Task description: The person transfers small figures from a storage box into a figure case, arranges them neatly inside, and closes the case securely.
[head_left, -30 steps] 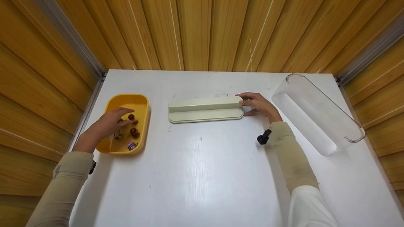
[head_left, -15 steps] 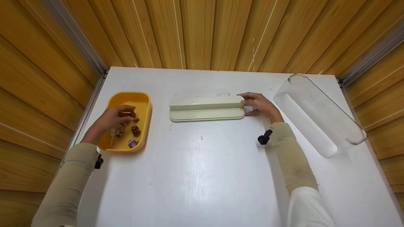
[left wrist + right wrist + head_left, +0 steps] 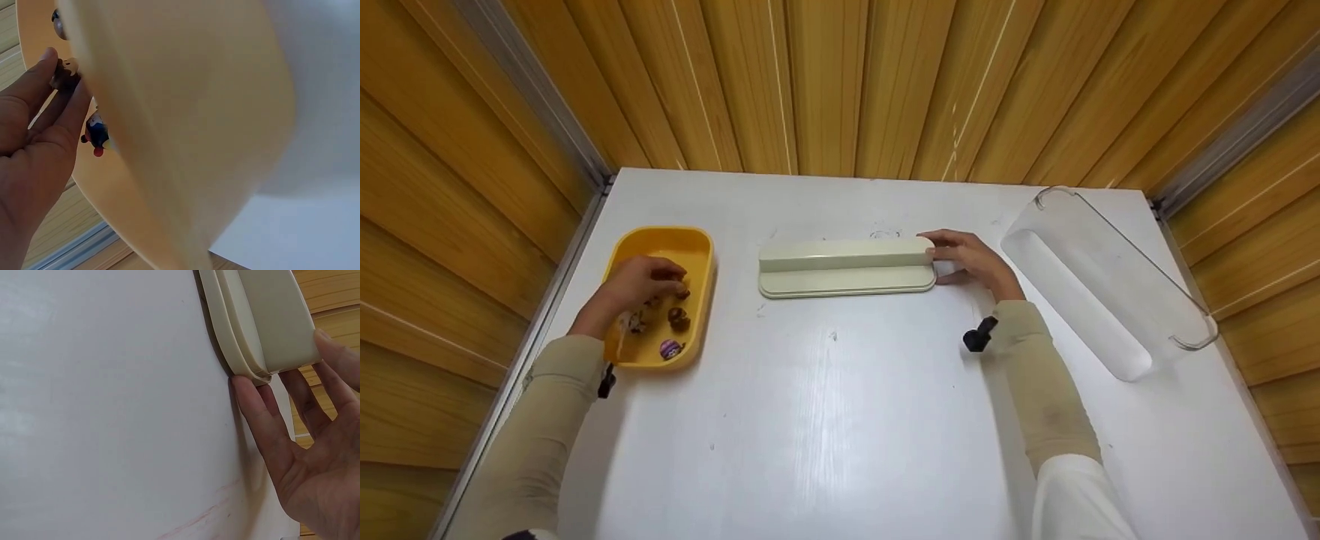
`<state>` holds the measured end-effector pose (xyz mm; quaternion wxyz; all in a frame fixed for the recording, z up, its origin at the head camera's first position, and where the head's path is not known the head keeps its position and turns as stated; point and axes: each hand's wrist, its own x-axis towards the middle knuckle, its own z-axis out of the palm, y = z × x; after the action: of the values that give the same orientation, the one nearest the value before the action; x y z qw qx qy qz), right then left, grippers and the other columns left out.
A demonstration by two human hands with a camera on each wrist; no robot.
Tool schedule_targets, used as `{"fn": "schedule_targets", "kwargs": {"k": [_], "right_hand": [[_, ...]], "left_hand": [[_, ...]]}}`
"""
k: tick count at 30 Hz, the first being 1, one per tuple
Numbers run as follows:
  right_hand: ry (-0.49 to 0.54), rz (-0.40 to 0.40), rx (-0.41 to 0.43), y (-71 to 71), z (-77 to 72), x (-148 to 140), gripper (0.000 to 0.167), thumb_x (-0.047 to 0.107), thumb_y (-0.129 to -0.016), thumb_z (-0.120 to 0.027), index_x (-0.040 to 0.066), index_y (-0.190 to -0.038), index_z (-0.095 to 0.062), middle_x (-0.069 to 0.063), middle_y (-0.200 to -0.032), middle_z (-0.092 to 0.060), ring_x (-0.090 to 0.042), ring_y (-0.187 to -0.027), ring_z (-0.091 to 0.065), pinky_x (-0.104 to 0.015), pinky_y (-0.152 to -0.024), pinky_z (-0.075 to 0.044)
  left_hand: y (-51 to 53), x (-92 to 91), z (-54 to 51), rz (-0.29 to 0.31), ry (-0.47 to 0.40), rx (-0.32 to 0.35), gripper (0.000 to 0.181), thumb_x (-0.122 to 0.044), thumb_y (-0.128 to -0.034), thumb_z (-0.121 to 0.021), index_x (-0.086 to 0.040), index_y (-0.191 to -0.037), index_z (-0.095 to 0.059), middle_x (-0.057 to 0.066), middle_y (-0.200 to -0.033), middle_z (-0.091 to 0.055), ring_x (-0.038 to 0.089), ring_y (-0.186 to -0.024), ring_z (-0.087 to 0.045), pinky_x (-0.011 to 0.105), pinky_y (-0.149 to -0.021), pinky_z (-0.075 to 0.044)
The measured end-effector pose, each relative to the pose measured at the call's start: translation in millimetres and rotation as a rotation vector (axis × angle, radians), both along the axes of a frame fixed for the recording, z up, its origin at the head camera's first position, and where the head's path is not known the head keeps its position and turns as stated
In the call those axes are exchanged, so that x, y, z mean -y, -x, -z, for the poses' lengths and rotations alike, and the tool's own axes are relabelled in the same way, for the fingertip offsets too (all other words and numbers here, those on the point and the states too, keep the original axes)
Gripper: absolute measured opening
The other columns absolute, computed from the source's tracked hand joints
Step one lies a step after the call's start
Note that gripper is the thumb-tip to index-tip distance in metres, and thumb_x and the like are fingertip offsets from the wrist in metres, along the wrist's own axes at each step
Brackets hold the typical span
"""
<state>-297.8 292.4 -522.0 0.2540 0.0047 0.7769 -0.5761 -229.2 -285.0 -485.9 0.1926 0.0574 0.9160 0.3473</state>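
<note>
Inside the yellow tray (image 3: 706, 300) at the left, my left hand (image 3: 634, 289) pinches a small brown-haired figurine (image 3: 66, 73) between thumb and fingers. A brown figurine (image 3: 679, 320) and one with purple stripes (image 3: 671, 349) lie nearer the tray's front. In the left wrist view, a dark blue figurine with red parts (image 3: 97, 132) is beside the hand, partly hidden by the tray wall (image 3: 197, 112). My right hand (image 3: 971, 259) grips the right end of the pale green stepped stand (image 3: 847, 281); the right wrist view shows its fingers (image 3: 261, 416) against the stand's end.
A clear, long container (image 3: 1140, 270) lies slantwise at the right of the white table (image 3: 825, 420), beyond the right hand. Wooden panels (image 3: 825, 90) rise behind the table and at both sides.
My left hand has moved slightly right and deeper into the tray, its fingers closing on a figurine. The right hand keeps its place at the stand's end.
</note>
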Motion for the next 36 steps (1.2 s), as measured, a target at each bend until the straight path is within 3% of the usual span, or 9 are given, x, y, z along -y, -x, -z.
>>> {"fn": "schedule_targets", "kwargs": {"k": [6, 17, 29, 36], "right_hand": [[-0.001, -0.011, -0.001, 0.3, 0.8, 2.3, 0.052, 0.03, -0.098, -0.068, 0.02, -0.147, -0.054, -0.009, -0.149, -0.05, -0.027, -0.129, -0.051, -0.041, -0.089, -0.059], [-0.01, -0.019, -0.028, -0.1, 1.2, -0.8, 0.05, 0.031, -0.098, -0.068, 0.021, -0.145, -0.056, -0.008, -0.146, -0.052, -0.026, -0.127, -0.052, -0.04, -0.086, -0.06], [-0.002, -0.023, -0.043, -1.8, -5.3, -4.0, 0.051, 0.029, -0.1, -0.066, 0.018, -0.148, -0.053, -0.008, -0.148, -0.05, -0.026, -0.129, -0.049, -0.046, -0.092, -0.057], [-0.001, -0.019, -0.029, -2.3, -0.6, -1.7, 0.049, 0.03, -0.099, -0.067, 0.02, -0.146, -0.055, -0.008, -0.147, -0.051, -0.026, -0.128, -0.051, -0.041, -0.088, -0.059]], "left_hand": [[0.3, 2.7, 6.0, -0.008, 0.006, -0.013, 0.034, -0.016, -0.1005, -0.065, -0.001, -0.131, -0.067, 0.018, -0.124, -0.069, 0.031, -0.105, -0.061, 0.049, -0.1, -0.05], [-0.8, -1.3, 6.2, -0.045, -0.021, 0.017, 0.034, -0.017, -0.0994, -0.067, -0.003, -0.13, -0.067, 0.017, -0.124, -0.069, 0.034, -0.109, -0.062, 0.052, -0.105, -0.048], [-2.4, -10.0, 3.7, 0.024, 0.06, -0.107, 0.031, -0.014, -0.1009, -0.064, 0.002, -0.127, -0.066, 0.021, -0.12, -0.067, 0.033, -0.102, -0.059, 0.05, -0.095, -0.052], [-16.9, -9.4, -12.8, 0.012, 0.033, -0.187, 0.033, -0.013, -0.1032, -0.06, 0.006, -0.13, -0.063, 0.023, -0.123, -0.067, 0.036, -0.107, -0.063, 0.053, -0.096, -0.052]]}}
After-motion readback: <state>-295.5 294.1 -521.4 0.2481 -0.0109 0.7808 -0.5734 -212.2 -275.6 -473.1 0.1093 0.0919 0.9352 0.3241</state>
